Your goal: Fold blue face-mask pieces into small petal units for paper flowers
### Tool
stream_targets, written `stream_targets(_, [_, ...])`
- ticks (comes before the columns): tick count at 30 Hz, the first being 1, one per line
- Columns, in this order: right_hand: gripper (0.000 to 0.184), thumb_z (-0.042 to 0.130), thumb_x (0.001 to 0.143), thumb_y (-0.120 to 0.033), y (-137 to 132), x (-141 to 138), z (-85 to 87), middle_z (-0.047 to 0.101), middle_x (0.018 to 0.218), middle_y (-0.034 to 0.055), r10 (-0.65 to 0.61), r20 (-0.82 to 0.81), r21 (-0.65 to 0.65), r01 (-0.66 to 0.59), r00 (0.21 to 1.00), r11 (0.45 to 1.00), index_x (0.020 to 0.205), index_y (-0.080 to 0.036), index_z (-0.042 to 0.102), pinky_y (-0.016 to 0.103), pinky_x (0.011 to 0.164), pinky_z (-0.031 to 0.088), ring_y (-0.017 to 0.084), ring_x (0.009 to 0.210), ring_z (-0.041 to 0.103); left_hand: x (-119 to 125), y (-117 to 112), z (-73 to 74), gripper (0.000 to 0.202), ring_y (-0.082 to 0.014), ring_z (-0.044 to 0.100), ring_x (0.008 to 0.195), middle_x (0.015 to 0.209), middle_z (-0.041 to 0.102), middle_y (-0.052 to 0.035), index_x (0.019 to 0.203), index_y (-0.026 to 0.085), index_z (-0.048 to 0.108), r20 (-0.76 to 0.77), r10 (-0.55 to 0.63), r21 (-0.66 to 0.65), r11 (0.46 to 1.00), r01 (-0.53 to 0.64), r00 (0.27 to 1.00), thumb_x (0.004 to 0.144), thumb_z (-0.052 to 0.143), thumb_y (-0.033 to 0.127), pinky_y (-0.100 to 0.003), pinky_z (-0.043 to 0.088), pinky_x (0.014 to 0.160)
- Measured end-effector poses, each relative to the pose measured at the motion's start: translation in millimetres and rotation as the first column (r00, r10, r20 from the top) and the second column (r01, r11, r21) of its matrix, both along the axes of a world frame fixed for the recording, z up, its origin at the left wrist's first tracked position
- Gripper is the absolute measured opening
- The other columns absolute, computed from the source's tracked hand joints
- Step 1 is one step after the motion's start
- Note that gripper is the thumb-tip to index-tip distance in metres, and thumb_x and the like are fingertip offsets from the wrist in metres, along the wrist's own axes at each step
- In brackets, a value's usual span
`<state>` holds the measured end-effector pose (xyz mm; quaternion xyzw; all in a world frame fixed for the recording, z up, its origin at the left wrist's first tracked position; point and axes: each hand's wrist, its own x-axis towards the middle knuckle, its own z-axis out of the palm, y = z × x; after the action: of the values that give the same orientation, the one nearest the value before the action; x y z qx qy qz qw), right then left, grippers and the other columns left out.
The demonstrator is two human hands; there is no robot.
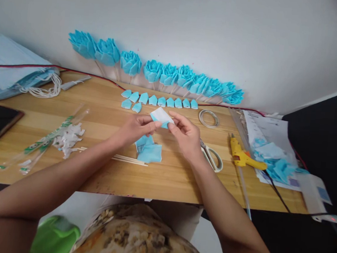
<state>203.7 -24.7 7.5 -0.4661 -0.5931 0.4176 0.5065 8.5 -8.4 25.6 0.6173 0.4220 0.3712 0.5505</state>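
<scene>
Garment: patterned cloth (147, 239), brown and cream, nearest me as I look over the worker's shoulder.

Table (166, 185): wood-grained, straight front edge just beyond the garment; both forearms cross it, with a strip of bare board between them.

Sticks (130, 160): thin, pale, straight, lying beneath and beside the left forearm.

Flat pieces (150, 153): light blue, soft-looking, overlapping, between the wrists.

Scissors (221, 161): pale looped handles, beside the right wrist, limiting room on that side.

Glue gun (241, 154): yellow plastic, farther right, wood showing between it and the scissors.

Left hand (137, 127): palm inward, thumb and fingers pinched narrowly on one end of the blue-and-white piece.

Right hand (187, 136): fingers curled, thumb pressing the opposite end; the grip is likewise narrow.

Blue-and-white piece (161, 115): four-sided, white face up, blue along its near edge; raised between both hands above the table.

Small shaped pieces (161, 101): eleven, light blue, many with a pointed top; nine in a back row, two in front at left, spaced just beyond the hands.

Ring (212, 126): a pale coil, right of the rows.

Flowers (152, 70): bright blue, layered petals on thin stems, ranged along the white wall (177, 21).
</scene>
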Motion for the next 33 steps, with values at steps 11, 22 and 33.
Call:
stream_targets(11, [0.046,0.080,0.075,-0.043,0.2,-5.3,-2.2,0.076,0.105,0.0028,0.105,-0.138,-0.105,-0.120,0.985,0.987,0.117,-0.026,0.072,0.038,0.091,0.055,0.019,0.096,0.068,1.2,-0.2,1.1,0.030,-0.0108,0.046,0.058,0.061,0.056,0.0019,0.064,0.018,0.060,0.069,0.073,-0.018,0.997,-0.072,0.995,0.074,0.074,0.043,-0.026,0.039,0.057])
stream_targets(22, [0.032,0.080,0.074,-0.042,-1.3,-7.1,-1.5,0.066,0.078,-0.0024,0.047,-0.139,-0.129,-0.066,0.989,0.989,0.096,-0.022,0.068,0.027,0.067,0.049,0.012,0.070,0.057,3.5,-1.6,-1.5,0.031,-0.0125,0.053,0.064,0.070,0.065,-0.0003,0.074,0.018,0.069,0.070,-0.009,-0.042,0.999,0.012,0.997,0.074,0.074,0.049,-0.026,0.043,0.060])
stream_targets(33, [0.045,0.082,0.073,-0.045,-1.0,-4.2,3.0,0.069,0.096,0.0002,0.065,-0.152,-0.147,-0.087,0.986,0.985,0.111,-0.026,0.069,0.030,0.077,0.053,0.015,0.084,0.061,-0.4,-2.1,-3.0,0.035,-0.0122,0.048,0.053,0.056,0.057,-0.0008,0.059,0.017,0.065,-0.110,-0.074,-0.077,0.995,0.066,0.991,0.082,0.067,0.044,-0.027,0.034,0.054])
